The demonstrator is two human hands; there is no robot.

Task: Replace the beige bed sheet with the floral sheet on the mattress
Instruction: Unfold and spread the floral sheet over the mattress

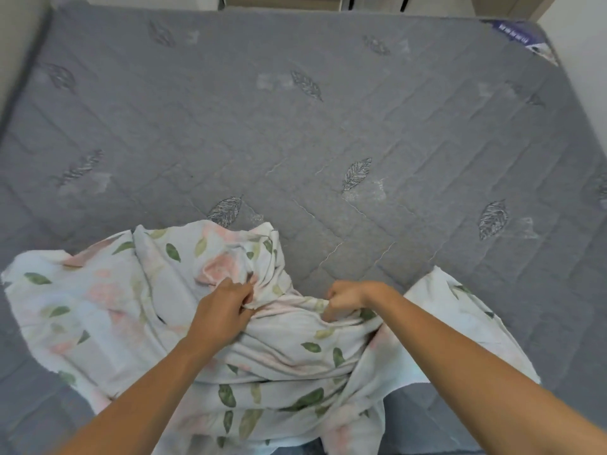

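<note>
Floral sheet (pixel 285 349): It is bunched in a crumpled heap at the near edge of the mattress, mostly left of centre, with one flap spread out to the right. It is not yet spread; most of the bed is left uncovered beyond it.

Left hand (pixel 220 313): The fingers are curled round a gathered fold of the sheet, near the top of the heap. The fold is likely pinched so that an edge or corner can be found and drawn out.

Right hand (pixel 345 298): It is clenched on a ridge of the same cloth, just right of the left hand. The stretch of fabric between the two hands is pulled into a taut band, which suggests the sheet is being opened out sideways.

Both arms: They are reached forward from the near side, so the cloth is held low over the bed rather than lifted clear of it.

Mattress (pixel 295 126): Its grey quilted top with leaf motifs is bared from the heap to the far edge. A label is seen at the far right corner.

Beige sheet: None is seen in view, so removal is judged done; laying the floral one is the step in hand.

Next move: A wide outward throw toward the far edge is probably called for.
</note>
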